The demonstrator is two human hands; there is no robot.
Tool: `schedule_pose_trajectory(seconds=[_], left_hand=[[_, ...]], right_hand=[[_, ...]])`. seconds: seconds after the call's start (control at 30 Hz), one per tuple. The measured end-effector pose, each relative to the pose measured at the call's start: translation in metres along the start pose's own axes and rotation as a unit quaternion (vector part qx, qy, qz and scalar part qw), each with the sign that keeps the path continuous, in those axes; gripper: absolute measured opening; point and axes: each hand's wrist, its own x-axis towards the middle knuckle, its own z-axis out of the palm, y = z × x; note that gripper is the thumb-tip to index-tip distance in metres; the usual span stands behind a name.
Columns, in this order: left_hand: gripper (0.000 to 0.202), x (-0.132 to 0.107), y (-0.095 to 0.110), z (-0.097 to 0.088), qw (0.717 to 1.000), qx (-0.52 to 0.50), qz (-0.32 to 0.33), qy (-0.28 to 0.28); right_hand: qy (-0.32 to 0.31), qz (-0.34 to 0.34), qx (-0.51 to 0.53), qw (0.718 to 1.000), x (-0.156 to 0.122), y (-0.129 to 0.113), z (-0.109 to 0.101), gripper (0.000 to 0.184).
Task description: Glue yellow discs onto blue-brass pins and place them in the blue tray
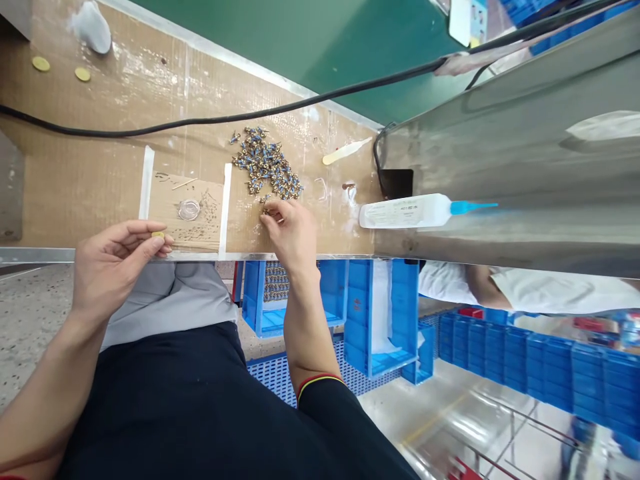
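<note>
My left hand (116,260) is held at the near edge of the cardboard-covered bench (75,180), its thumb and fingers pinched on a small yellow disc (158,235). My right hand (290,230) rests on the bench with its fingertips closed on a small brass piece (266,212) at the near end of a pile of small brass and blue parts (267,167). A small clear round dish (189,209) lies on a taped cardboard patch (187,210) between the two hands.
A white glue bottle with a blue nozzle (415,211) lies to the right. A black cable (200,121) crosses the bench. Two yellow discs (41,64) lie far left. A metal housing (525,153) stands right. Blue bins (380,313) sit below the bench.
</note>
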Motion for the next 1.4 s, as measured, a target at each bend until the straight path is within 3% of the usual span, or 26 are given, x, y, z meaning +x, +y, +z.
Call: schedule_pose_trajectory(seconds=[0.2,0.4,0.5,0.6,0.73,0.83,0.93,1.07,1.2,1.4], left_hand=[[0.019,-0.004,0.002,0.003,1.0,-0.028,0.008,-0.009],[0.026,-0.006,-0.002,0.005,0.997,-0.066,-0.032,-0.028],[0.031,-0.006,-0.004,0.003,0.995,-0.07,-0.045,-0.046],[0.032,-0.005,-0.005,0.003,0.996,-0.065,-0.049,-0.046],[0.029,-0.002,-0.01,0.005,0.996,-0.06,-0.041,-0.045],[0.029,-0.001,-0.014,0.005,0.998,-0.045,-0.033,-0.037],[0.033,-0.002,-0.014,0.006,0.998,-0.04,-0.038,-0.032],[0.037,-0.004,-0.014,0.007,0.998,-0.042,-0.035,-0.028],[0.036,-0.004,-0.015,0.007,0.998,-0.042,-0.043,-0.033],[0.032,-0.004,-0.015,0.007,0.997,-0.046,-0.038,-0.041]], right_hand=[[-0.06,-0.024,-0.129,0.99,0.008,-0.011,-0.004,0.017],[-0.026,-0.039,-0.154,0.987,-0.002,-0.005,0.003,0.029],[0.003,-0.045,-0.069,0.997,-0.009,0.005,0.003,0.025],[0.036,-0.032,0.114,0.992,-0.018,0.004,0.005,0.015],[0.054,0.001,0.354,0.934,-0.027,-0.026,0.017,0.016],[0.062,-0.048,0.412,0.908,-0.025,-0.052,0.029,0.011],[0.097,-0.112,0.393,0.907,-0.017,-0.066,0.038,0.009],[0.104,-0.158,0.309,0.932,-0.01,-0.072,0.042,0.009],[0.074,-0.172,0.223,0.957,-0.008,-0.073,0.045,0.019],[0.077,-0.185,0.186,0.962,-0.009,-0.076,0.05,0.023]])
